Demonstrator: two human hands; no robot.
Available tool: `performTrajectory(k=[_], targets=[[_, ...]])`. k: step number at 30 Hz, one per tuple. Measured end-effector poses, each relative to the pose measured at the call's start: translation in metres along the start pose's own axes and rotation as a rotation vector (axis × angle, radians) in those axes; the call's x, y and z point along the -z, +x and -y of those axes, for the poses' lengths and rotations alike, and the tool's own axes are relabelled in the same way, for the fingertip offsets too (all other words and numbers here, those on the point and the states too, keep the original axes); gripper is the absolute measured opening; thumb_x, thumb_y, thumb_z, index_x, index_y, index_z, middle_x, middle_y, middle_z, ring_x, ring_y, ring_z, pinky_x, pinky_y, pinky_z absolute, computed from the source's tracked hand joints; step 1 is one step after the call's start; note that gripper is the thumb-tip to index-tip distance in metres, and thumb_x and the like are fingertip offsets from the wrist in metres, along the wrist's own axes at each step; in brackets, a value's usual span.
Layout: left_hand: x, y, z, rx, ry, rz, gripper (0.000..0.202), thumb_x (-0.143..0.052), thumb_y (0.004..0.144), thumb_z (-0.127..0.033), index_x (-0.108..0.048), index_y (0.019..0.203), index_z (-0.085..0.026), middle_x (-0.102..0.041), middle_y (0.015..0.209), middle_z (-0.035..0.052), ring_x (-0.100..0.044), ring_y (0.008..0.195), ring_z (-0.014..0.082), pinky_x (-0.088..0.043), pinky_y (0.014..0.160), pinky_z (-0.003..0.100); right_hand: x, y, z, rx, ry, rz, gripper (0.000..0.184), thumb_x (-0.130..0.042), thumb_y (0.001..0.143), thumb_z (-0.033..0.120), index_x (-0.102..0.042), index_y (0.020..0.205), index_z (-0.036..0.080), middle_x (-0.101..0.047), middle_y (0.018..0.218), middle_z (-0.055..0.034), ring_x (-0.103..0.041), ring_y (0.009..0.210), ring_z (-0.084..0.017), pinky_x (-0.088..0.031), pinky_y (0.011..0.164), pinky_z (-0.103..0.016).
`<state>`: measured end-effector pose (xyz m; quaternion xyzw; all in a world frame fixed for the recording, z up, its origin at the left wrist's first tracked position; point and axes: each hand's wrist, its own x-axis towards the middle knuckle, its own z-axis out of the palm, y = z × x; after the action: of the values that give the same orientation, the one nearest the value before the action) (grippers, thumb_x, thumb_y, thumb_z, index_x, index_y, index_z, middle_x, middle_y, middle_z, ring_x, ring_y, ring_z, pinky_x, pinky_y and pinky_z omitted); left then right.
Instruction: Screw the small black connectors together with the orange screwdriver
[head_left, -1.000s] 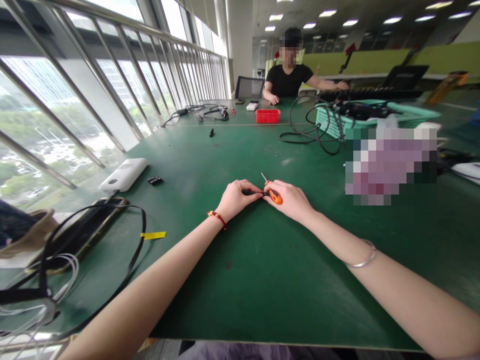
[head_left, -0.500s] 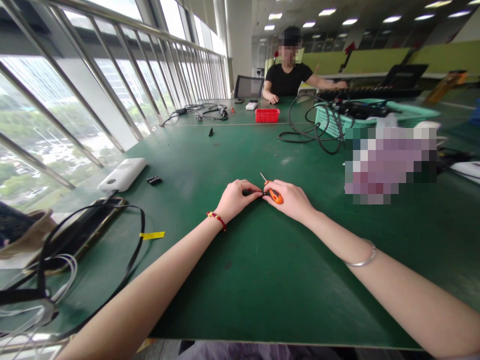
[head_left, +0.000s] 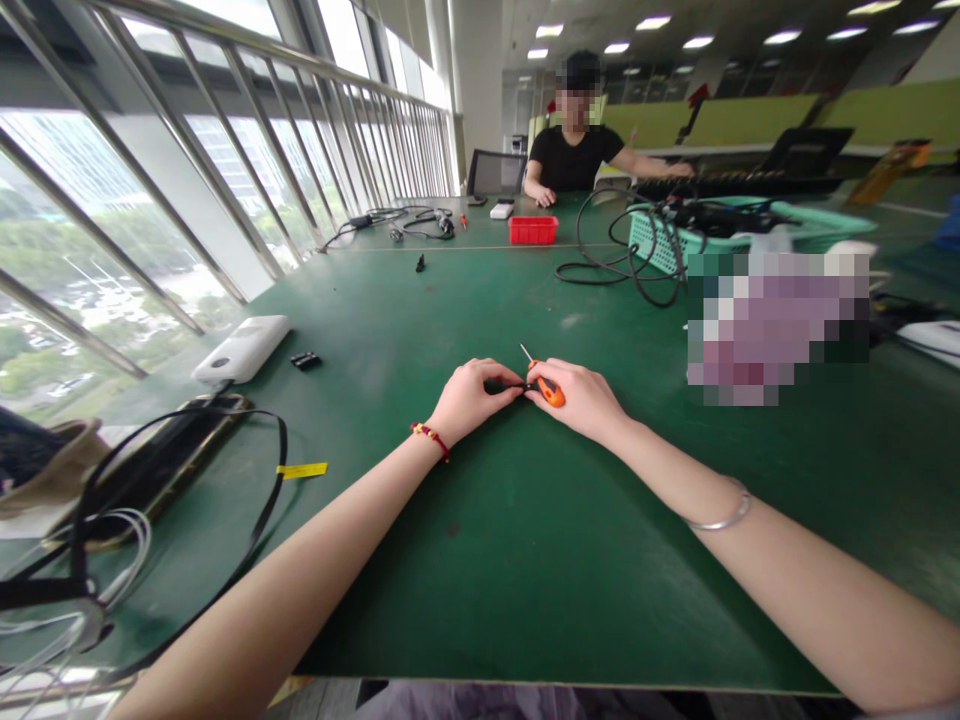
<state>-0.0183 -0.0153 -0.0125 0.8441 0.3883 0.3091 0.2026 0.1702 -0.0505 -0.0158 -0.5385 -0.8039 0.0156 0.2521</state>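
Over the middle of the green table, my two hands meet fingertip to fingertip. My right hand is closed around an orange and black screwdriver, whose thin metal shaft points up and away to the left. My left hand pinches a small black piece that sits between both hands' fingertips. Fingers cover most of this piece, so its kind does not show. The right fingertips appear to touch it too.
At left lie a small black part, a white power bank, a dark phone-like slab and looped cables. Farther off are a red bin, a teal basket with black cables, and a person seated across the table.
Hardly anything differs. The view has shifted very slightly, while both hands keep the same hold on the small black piece and the screwdriver.
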Motion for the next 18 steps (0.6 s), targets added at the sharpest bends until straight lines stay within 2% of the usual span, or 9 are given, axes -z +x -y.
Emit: performTrajectory(k=[18], targets=[[0.0007, -0.0021, -0.0011, -0.017, 0.138, -0.042, 0.012, -0.061, 0.078, -0.025, -0.072, 0.083, -0.020, -0.070, 0.087, 0.0017, -0.060, 0.085, 0.0184, -0.047, 0.081, 0.032, -0.0023, -0.0004, -0.0046, 0.001, -0.003, 0.012, 0.016, -0.058, 0.083, 0.035, -0.061, 0.095, 0.026, -0.064, 0.094, -0.0004, -0.059, 0.075, -0.016, -0.038, 0.059, -0.025]])
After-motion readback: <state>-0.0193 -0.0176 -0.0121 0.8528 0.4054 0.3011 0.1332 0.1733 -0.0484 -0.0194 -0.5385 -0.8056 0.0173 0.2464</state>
